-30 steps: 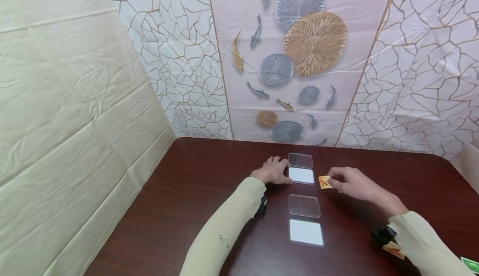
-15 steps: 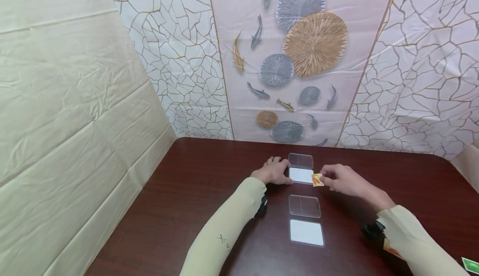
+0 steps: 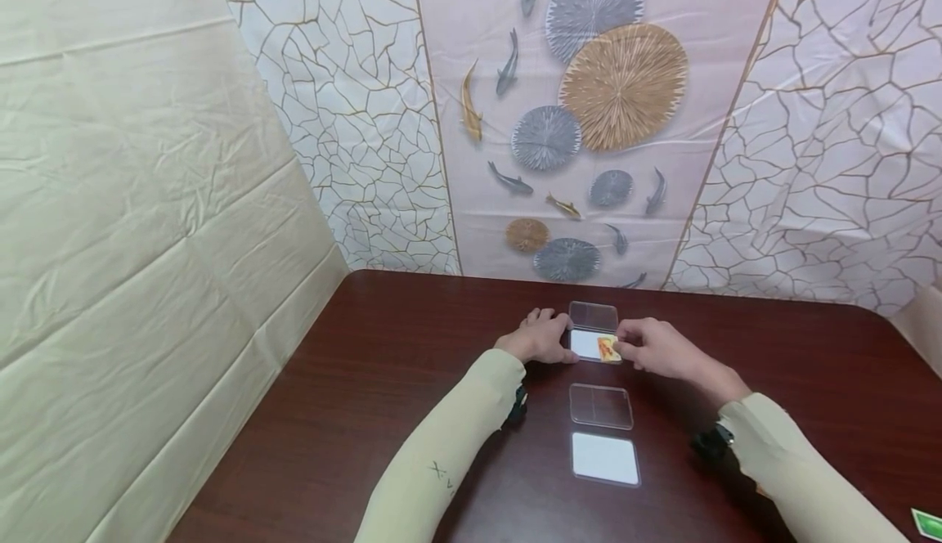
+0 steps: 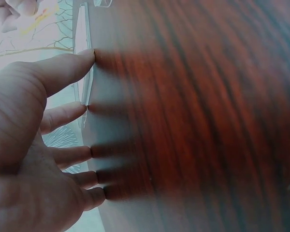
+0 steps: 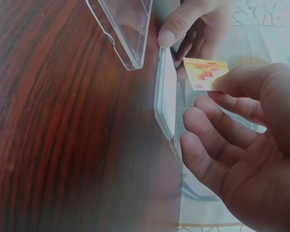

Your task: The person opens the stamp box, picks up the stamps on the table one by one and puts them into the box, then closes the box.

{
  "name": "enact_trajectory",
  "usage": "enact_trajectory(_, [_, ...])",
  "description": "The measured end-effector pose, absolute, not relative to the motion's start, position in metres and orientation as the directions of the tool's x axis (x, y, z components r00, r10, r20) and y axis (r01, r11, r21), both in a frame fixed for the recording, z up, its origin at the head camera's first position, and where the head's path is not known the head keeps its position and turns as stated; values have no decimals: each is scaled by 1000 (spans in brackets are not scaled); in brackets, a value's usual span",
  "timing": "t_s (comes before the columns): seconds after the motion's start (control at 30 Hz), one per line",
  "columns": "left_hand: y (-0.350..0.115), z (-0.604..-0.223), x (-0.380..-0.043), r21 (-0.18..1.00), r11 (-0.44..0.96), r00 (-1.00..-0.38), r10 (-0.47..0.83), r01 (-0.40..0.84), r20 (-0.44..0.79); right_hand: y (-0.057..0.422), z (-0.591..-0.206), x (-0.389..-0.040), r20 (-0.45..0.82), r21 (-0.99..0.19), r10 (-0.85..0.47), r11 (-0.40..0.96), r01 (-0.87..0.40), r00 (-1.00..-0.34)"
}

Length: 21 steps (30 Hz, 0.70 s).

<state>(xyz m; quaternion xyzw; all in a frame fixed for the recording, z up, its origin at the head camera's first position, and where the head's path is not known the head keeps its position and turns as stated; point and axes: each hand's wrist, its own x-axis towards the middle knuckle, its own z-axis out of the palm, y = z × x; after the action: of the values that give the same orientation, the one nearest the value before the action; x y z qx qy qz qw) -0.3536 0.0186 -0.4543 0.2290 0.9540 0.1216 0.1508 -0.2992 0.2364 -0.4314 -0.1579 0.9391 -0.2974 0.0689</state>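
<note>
Between thumb and forefinger, my right hand (image 3: 658,349) pinches an orange-yellow postage stamp (image 5: 203,73) with a perforated edge. In the head view the stamp overlaps the right part of the far clear case's white insert (image 3: 585,344); the right wrist view shows it raised from that surface. The case's transparent lid (image 3: 594,315) lies folded back behind it. My left hand (image 3: 545,337) is at the case's left side, thumb and forefinger touching its edge. Its other fingers (image 4: 75,155) are spread, with their tips on the table.
Nearer on the brown table (image 3: 412,347) lies a second clear case with a white insert (image 3: 605,459) and its lid (image 3: 601,406) laid back. A green stamp (image 3: 929,524) lies at the lower right. Patterned cloth hangs behind the table, plain cloth on the left.
My right hand has moved left with the stamp, from beside the far case to over its white insert. My left hand has stayed at the case's edge.
</note>
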Motion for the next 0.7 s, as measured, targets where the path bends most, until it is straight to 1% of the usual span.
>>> enact_trajectory(0.23, [18,-454,-354,294,867,-851,472,402,-230,231,-436,-306,-29,-589,-338,766,-257,-941])
enact_trajectory(0.47, [20,-454,-352,283,872,-861,463,399,-213,227,-441,-312,-53,-607,-314,764,-220,-948])
enact_trajectory(0.7, [20,-454,-352,283,871,-862,465,402,-203,220,-446,-316,-52,-612,-325,757,-227,-944])
